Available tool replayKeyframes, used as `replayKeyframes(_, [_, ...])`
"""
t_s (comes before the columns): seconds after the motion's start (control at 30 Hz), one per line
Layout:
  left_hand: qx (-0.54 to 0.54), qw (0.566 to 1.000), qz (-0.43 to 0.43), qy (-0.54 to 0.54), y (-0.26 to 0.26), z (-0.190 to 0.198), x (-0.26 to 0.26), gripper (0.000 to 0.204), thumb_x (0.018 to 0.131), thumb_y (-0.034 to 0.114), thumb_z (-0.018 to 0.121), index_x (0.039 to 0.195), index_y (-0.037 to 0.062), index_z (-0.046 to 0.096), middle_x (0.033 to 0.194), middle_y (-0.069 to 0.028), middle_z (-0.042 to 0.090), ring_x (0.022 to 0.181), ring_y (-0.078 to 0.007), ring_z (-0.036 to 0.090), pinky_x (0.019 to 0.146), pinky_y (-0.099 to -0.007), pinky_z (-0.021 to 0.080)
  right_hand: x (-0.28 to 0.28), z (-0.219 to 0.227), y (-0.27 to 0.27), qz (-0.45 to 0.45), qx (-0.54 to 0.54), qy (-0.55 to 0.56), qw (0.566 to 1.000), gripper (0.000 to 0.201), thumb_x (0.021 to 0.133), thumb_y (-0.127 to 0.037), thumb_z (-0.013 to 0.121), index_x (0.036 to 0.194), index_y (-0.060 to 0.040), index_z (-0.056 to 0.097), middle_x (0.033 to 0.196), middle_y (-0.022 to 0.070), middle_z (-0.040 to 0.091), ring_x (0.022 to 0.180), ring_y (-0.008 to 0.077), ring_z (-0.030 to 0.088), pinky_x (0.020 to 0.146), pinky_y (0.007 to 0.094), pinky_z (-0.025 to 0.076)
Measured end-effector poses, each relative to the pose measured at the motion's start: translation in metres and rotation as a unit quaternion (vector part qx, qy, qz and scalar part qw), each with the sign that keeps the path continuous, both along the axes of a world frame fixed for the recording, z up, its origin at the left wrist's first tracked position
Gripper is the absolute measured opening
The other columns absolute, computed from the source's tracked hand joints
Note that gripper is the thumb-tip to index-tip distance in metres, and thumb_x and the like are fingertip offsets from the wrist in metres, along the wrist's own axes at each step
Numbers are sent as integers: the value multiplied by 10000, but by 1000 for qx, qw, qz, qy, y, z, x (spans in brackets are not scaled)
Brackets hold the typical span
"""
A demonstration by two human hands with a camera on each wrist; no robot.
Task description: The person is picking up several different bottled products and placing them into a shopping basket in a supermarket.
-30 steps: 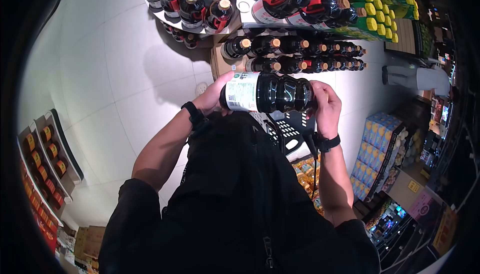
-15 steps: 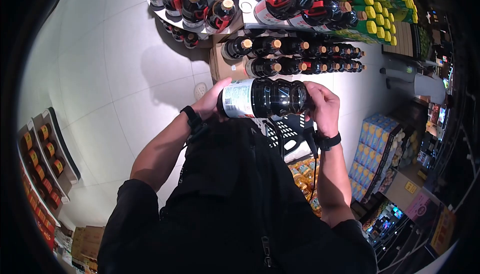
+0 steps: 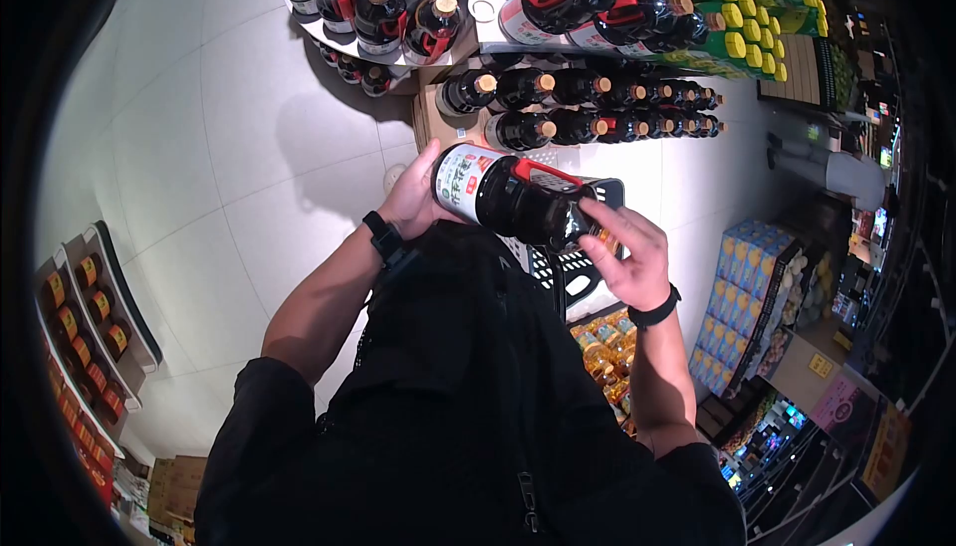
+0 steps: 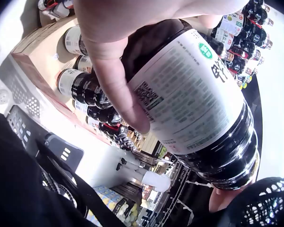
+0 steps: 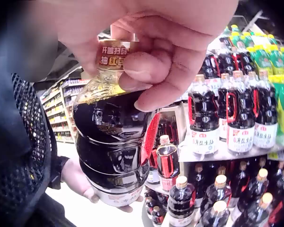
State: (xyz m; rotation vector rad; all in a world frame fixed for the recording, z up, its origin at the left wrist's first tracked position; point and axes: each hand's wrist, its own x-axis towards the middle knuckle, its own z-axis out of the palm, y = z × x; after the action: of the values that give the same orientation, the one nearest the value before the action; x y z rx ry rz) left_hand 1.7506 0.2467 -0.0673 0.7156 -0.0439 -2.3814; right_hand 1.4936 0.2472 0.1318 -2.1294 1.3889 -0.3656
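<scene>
Bottle [image 3: 508, 200] — where is it, and who has it?

— Held in the air between both hands, lying nearly on its side, tilted neck-down toward the person's right. It sits just above a black basket [image 3: 558, 265], in front of the shelves of bottles [image 3: 588, 98].

— State of the hands?

— Left hand [image 3: 420, 200] cups the base end, thumb wrapped over the white label [image 4: 189, 94]. Right hand [image 3: 627, 252] closes on the neck, fingers [image 5: 165, 71] curled round the gold cap [image 5: 114, 54]. Both are holding; neither is free.

— How would it handle?

— Judging by the size and the dark fill up to the shoulder, heavy, with the weight in the liquid. The ribbed body looks like stiff plastic, glossy, so probably slick on the bare stretches. The label end should give more friction.

— Fragile?

— Likely not brittle, but a drop onto the tiled floor [image 3: 219, 128] could still split it or burst the cap.

— Best place to take hold?

— Base and label band for carrying the load; one of the waist grooves would also seat fingers well. A red handle strap [image 3: 543, 176] runs along the body. The neck is good for steering only, and the cap should not bear the weight
</scene>
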Motion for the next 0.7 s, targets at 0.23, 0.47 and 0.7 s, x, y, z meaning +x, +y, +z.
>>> replayKeyframes(0.23, [16,996,-1,85,3,-14,-9,585,1007,498,309,1380,63,431,1227,-120,619,1056,-252,646,867,-422,546,7,10,2,153,-37,20,987,378,777,-194,745,1132,-86,673,676,57,472,634,245,500,588,364,434])
replayKeyframes(0.47, [-2,999,42,-12,9,-14,-15,548,994,373,428,1443,68,348,1309,-130,557,1144,-249,592,943,-404,500,3,-22,29,-115,83,-65,988,487,847,-213,717,1267,-25,559,846,99,612,709,221,577,674,300,477])
replayKeyframes(0.7, [-60,991,113,-30,14,-31,-16,601,955,351,483,1461,71,321,1348,-142,509,1227,-258,521,1038,-395,409,-8,-53,41,-331,439,-204,810,583,918,-360,649,1370,-38,472,600,-51,456,475,33,423,402,204,373])
